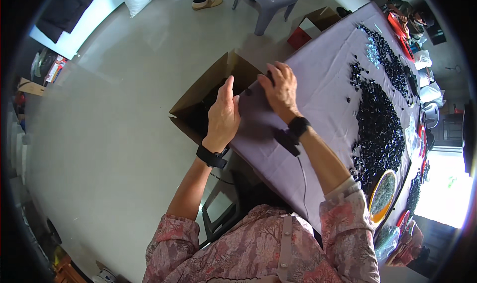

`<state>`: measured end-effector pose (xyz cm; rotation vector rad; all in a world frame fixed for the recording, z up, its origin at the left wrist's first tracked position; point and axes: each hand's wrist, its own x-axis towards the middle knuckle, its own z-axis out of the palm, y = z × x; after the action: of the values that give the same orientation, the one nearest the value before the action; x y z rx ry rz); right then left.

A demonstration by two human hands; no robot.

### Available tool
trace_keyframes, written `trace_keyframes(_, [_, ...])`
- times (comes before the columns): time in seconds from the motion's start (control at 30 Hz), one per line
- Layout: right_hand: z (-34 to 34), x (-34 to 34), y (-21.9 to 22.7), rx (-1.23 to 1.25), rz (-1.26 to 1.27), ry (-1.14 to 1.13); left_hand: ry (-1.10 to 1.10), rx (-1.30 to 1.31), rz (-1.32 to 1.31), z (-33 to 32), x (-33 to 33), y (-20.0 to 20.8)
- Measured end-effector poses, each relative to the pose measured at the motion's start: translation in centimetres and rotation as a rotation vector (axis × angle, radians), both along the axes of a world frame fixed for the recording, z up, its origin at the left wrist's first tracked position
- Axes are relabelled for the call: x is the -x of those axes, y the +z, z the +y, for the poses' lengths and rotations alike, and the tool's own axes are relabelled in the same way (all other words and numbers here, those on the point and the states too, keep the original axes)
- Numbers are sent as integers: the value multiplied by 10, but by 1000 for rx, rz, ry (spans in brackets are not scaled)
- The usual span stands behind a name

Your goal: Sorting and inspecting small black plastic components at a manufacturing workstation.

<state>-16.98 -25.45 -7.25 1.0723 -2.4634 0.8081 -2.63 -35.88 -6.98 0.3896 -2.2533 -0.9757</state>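
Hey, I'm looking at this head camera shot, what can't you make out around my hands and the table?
All in the head view:
Inside of the cardboard box: dark, partly covered by your left hand.
Underside of your right hand: hidden by the hand itself, so its grip is unclear.
Single black pieces: too small and crowded.
Person wearing the tan shoe: cut off by the top edge.
Beyond the bright opening: washed out by glare.

The person's bare left hand point(223, 118) is near the centre of the frame, its extended fingers pointing upward. The bare right hand point(283, 91), up and to the right, shows its back, fingers bent. The left forearm point(189, 192) rises from lower left of centre; the right forearm point(324, 159) slants up leftward.
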Motion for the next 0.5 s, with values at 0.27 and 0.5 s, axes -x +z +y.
trace_keyframes(0.27, [-63,-40,3,233,-158,241,-1,-150,-101,7,-4,7])
trace_keyframes(0.5, [16,-48,60,306,-311,212,65,76,-188,6,-2,-8])
